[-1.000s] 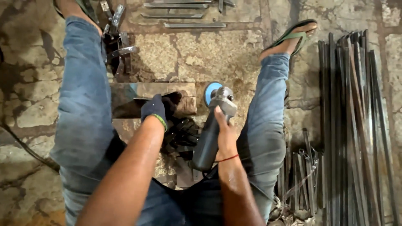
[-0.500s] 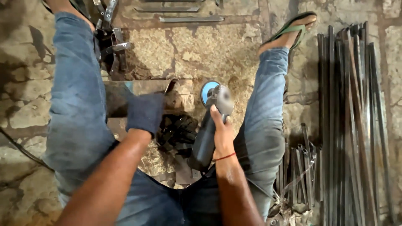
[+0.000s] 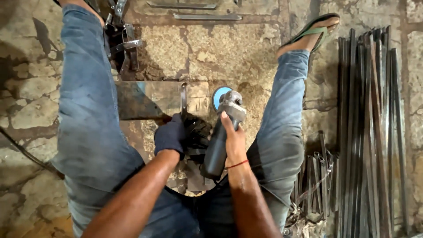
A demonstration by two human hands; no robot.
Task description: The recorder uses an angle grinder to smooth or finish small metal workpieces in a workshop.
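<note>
Since half a second ago the gloved left hand point(image 3: 171, 135) has dropped from hovering with spread fingers to closing on the near end of a narrow metal strip point(image 3: 183, 99), which lies on the steel plate point(image 3: 145, 99) and points to twelve o'clock. The right hand point(image 3: 232, 140) wraps the grinder point(image 3: 224, 132) body as before, its blue disc point(image 3: 218, 96) at one o'clock of the strip, just beside it. Denim legs hem both sides; long rods point(image 3: 370, 132) lie at three o'clock, open stone floor ahead.
</note>
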